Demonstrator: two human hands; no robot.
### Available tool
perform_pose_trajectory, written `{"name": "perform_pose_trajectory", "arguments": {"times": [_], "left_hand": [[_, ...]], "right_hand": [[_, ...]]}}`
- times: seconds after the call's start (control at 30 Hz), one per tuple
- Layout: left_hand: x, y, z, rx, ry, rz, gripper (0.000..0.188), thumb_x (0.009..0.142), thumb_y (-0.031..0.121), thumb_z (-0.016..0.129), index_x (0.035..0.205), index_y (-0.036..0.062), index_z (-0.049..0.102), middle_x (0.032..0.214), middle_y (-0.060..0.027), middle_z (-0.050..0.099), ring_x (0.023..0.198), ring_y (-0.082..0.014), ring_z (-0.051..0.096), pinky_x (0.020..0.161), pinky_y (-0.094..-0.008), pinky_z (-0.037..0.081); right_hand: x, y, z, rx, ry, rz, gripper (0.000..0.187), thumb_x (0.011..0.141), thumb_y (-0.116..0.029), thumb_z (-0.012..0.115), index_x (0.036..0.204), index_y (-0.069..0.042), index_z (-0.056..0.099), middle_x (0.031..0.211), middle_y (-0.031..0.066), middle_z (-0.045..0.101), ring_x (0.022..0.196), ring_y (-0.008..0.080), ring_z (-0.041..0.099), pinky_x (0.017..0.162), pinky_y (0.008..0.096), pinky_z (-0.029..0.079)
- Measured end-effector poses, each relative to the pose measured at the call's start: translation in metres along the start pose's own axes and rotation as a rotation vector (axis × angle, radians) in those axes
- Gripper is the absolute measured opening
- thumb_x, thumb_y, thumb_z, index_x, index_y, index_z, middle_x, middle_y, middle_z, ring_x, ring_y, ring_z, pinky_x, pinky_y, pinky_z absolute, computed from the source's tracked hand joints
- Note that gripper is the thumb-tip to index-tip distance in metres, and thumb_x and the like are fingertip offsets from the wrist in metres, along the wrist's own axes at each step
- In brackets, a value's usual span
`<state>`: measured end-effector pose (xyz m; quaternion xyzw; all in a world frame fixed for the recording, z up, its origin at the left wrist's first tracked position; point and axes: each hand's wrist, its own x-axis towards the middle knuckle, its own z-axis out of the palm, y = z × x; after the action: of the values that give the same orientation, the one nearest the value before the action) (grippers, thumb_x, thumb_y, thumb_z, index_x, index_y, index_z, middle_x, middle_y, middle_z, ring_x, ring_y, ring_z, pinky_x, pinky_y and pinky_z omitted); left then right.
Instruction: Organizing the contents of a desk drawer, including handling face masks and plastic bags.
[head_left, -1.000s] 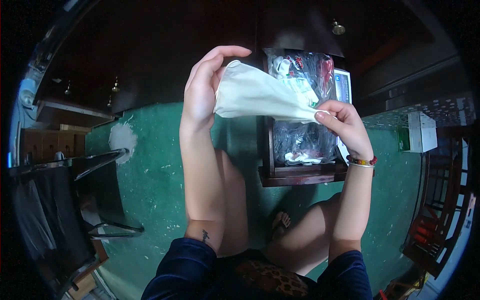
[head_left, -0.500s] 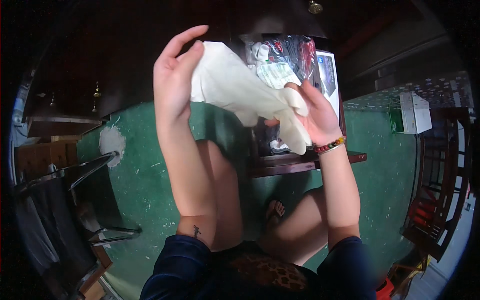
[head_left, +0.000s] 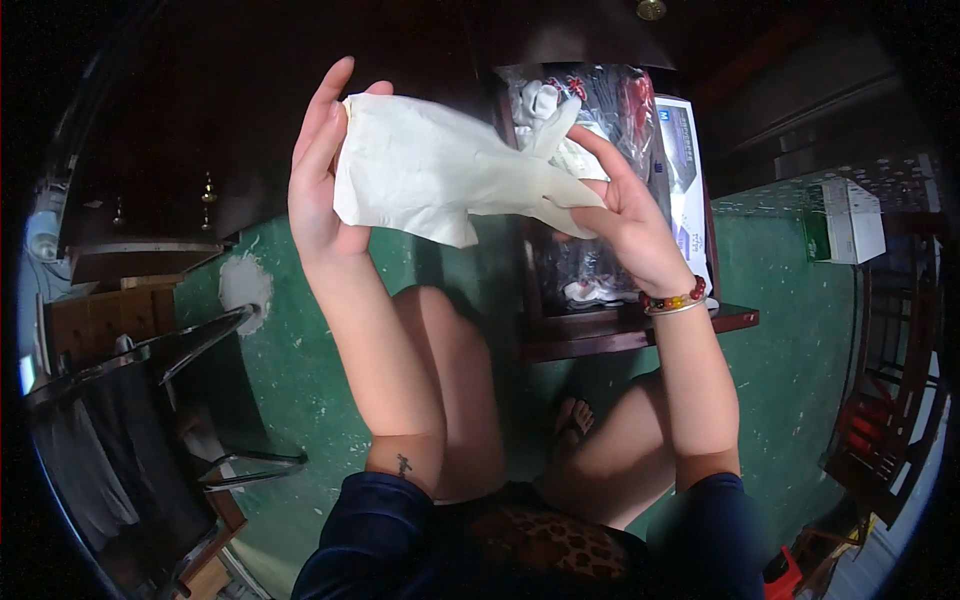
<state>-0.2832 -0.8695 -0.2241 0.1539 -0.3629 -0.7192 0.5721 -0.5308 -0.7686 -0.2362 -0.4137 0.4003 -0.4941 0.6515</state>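
Observation:
A white rubber glove (head_left: 420, 165) is stretched sideways between my two hands, above my knees and beside the open drawer. My left hand (head_left: 325, 180) grips its wide cuff edge, thumb in front and some fingers behind or within the opening. At the other end, my right hand (head_left: 630, 210) pinches the glove's finger part between thumb and fingers. One glove finger sticks up toward the drawer's contents. A beaded bracelet (head_left: 675, 298) and a thin bangle circle my right wrist.
The dark wooden drawer (head_left: 640, 335) holds plastic-wrapped packages (head_left: 610, 95), crumpled white items and a white-and-blue box (head_left: 682, 180). A black chair (head_left: 110, 450) stands at left on the green floor (head_left: 330, 370). Wooden furniture (head_left: 885, 390) and a white-green box (head_left: 850, 222) are at right.
The glove has become flatter and more level. My left hand has shifted left and slightly down; my right hand has turned over and now pinches the finger end, which earlier hung loosely across its palm.

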Motion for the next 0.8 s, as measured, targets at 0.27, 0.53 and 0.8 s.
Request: {"name": "perform_pose_trajectory", "arguments": {"times": [0.27, 0.53, 0.8], "left_hand": [[-0.002, 0.005, -0.021, -0.200, -0.040, 0.005, 0.040, 0.098, 0.013, 0.040, 0.138, 0.0065, 0.038, 0.117, -0.0162, 0.061, 0.101, -0.0216, 0.063, 0.087, -0.0358, 0.053], [-0.004, 0.012, -0.033, -0.267, 0.035, 0.005, 0.038, 0.098, 0.013, 0.041, 0.135, 0.0080, 0.042, 0.129, -0.0142, 0.054, 0.107, -0.0223, 0.059, 0.091, -0.0386, 0.051], [-0.006, -0.013, 0.022, 0.600, 0.077, -0.162, 0.043, 0.086, -0.004, 0.054, 0.128, 0.0032, 0.050, 0.106, -0.0174, 0.067, 0.075, -0.0074, 0.060, 0.066, -0.0194, 0.049]], "right_hand": [[0.005, -0.012, 0.010, 0.018, -0.029, -0.022, 0.075, 0.071, 0.016, 0.037, 0.143, -0.004, 0.031, 0.130, 0.0176, 0.054, 0.117, 0.0233, 0.056, 0.091, 0.0330, 0.051], [0.008, -0.009, 0.016, 0.393, -0.084, 0.001, 0.077, 0.069, 0.015, 0.038, 0.143, -0.004, 0.030, 0.139, 0.0215, 0.042, 0.120, 0.0277, 0.053, 0.093, 0.0350, 0.051], [0.017, 0.026, 0.031, -0.106, 0.131, -0.049, 0.015, 0.087, -0.009, 0.064, 0.101, -0.003, 0.060, 0.088, 0.0004, 0.062, 0.080, 0.0069, 0.059, 0.073, 0.0203, 0.047]]}}
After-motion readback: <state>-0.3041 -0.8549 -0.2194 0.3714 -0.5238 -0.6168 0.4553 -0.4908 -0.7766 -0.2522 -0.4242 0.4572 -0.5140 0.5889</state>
